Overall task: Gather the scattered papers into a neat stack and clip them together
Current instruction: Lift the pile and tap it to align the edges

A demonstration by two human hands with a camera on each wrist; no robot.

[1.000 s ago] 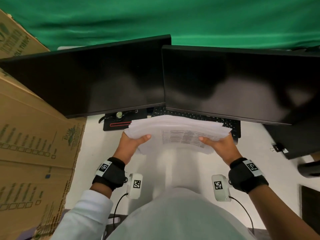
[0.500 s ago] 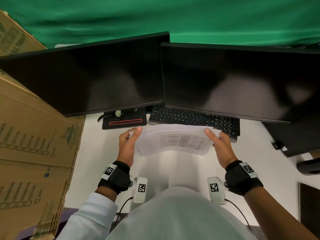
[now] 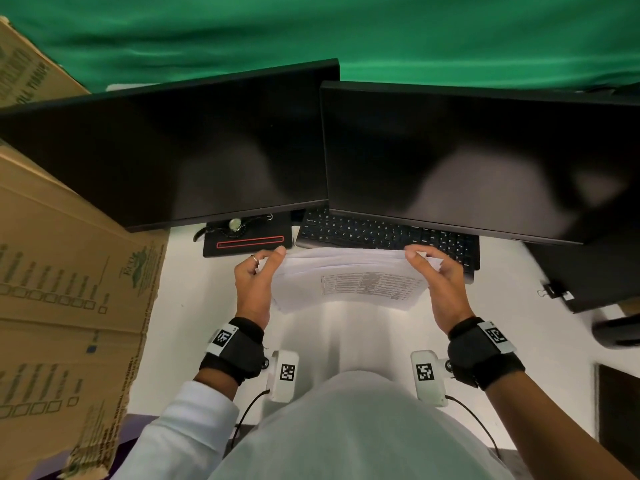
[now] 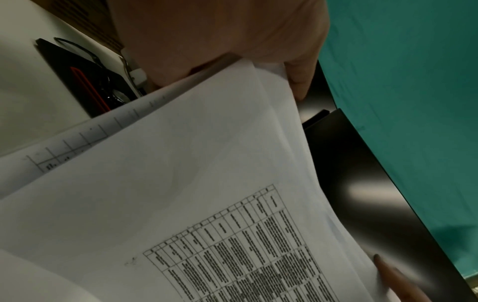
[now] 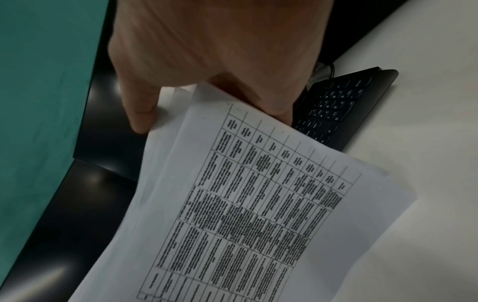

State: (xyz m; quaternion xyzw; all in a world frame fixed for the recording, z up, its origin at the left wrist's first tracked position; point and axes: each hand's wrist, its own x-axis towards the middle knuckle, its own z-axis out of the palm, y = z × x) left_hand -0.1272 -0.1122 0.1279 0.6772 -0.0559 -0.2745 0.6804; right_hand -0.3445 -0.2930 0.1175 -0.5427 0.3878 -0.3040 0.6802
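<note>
A stack of white papers (image 3: pixel 349 278), its top sheet printed with a table, stands tilted on the white desk (image 3: pixel 194 306) in front of the keyboard. My left hand (image 3: pixel 268 258) grips the stack's upper left corner, thumb in front and fingers behind. My right hand (image 3: pixel 424 259) grips the upper right corner the same way. The left wrist view shows the left hand (image 4: pixel 227 61) over the sheets (image 4: pixel 181 183), whose edges lie slightly uneven. In the right wrist view the right hand (image 5: pixel 209 81) pinches the papers (image 5: pixel 258 194). A black binder clip (image 3: pixel 552 292) lies on the desk far right.
Two dark monitors (image 3: pixel 194 150) (image 3: pixel 485 161) stand close behind the papers, with a black keyboard (image 3: pixel 381 233) under the right one. A monitor base (image 3: pixel 247 239) carries a wristwatch. A big cardboard box (image 3: pixel 62 289) walls off the left.
The stack came down from in front of the keyboard toward the desk. Both hands slid from the side edges up to the top corners.
</note>
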